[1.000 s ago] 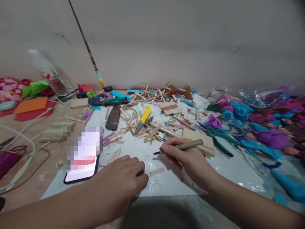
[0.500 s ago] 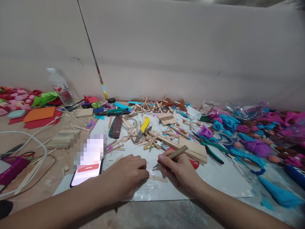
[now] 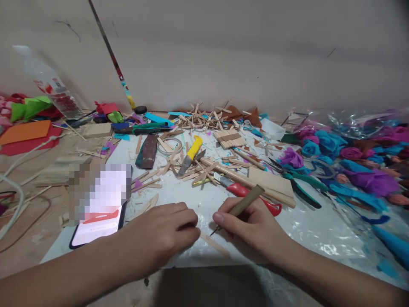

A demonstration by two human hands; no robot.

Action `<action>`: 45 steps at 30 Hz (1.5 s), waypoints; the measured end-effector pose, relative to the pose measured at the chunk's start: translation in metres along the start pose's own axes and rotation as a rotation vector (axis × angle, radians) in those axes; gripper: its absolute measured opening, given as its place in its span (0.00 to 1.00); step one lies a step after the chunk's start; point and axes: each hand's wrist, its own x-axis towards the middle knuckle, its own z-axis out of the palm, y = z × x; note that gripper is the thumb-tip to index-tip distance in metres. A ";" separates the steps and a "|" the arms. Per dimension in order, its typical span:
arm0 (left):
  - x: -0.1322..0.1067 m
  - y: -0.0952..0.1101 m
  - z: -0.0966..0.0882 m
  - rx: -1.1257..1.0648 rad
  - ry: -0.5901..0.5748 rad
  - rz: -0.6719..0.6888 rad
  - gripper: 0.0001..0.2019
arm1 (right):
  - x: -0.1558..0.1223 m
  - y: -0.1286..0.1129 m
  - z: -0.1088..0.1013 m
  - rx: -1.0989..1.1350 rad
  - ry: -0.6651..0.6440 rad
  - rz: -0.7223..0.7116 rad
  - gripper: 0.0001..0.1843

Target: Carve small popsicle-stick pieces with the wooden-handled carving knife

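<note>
A thin flat wooden craft stick (image 3: 217, 245) lies on the white board (image 3: 179, 189) between my hands. My left hand (image 3: 171, 230) rests on the board with fingers curled, closed over the stick's left end; the fingertips are mostly hidden. In my right hand (image 3: 249, 226) is a slim tool with an olive-brown handle (image 3: 246, 201) and a pointed metal tip, gripped like a pen. Its tip is at the stick, just right of my left fingers. Whether it is an awl or a fine blade I cannot tell.
A yellow utility knife (image 3: 191, 155), a red-handled knife (image 3: 238, 189), green-handled pliers (image 3: 305, 187) and loose craft sticks (image 3: 204, 119) lie beyond my hands. At left are a phone (image 3: 105, 226) and a plastic bottle (image 3: 53, 85). Crepe-paper flowers (image 3: 329, 145) are heaped at right.
The view has tilted down and come closer, so the things on the board look larger. The tool's tip has shifted onto the stick, and its handle stands steeper.
</note>
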 end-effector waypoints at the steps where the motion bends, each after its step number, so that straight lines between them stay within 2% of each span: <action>1: 0.000 0.000 0.001 -0.007 0.011 0.001 0.14 | 0.000 0.000 0.000 -0.007 0.002 0.014 0.27; 8: 0.001 0.004 0.004 -0.001 0.002 -0.086 0.17 | -0.004 0.003 -0.002 -0.067 0.020 0.089 0.25; 14: 0.003 0.003 0.006 -0.016 0.000 -0.142 0.18 | -0.002 0.000 0.000 -0.019 -0.031 0.151 0.27; 20: 0.003 -0.001 0.005 -0.051 -0.017 -0.139 0.17 | 0.000 -0.001 -0.001 -0.050 -0.051 0.090 0.21; 24: 0.004 -0.002 0.003 -0.106 -0.015 -0.171 0.15 | 0.004 -0.003 -0.003 -0.032 -0.120 0.044 0.21; 31: 0.004 0.006 0.005 -0.245 0.022 -0.313 0.11 | 0.007 -0.006 -0.006 0.018 -0.167 0.039 0.21; 41: 0.005 0.006 0.007 -0.263 0.034 -0.287 0.13 | 0.005 -0.007 -0.009 0.039 -0.169 0.064 0.19; 45: 0.011 0.008 0.000 -0.170 -0.017 -0.242 0.11 | 0.004 -0.007 -0.009 0.028 -0.141 0.046 0.21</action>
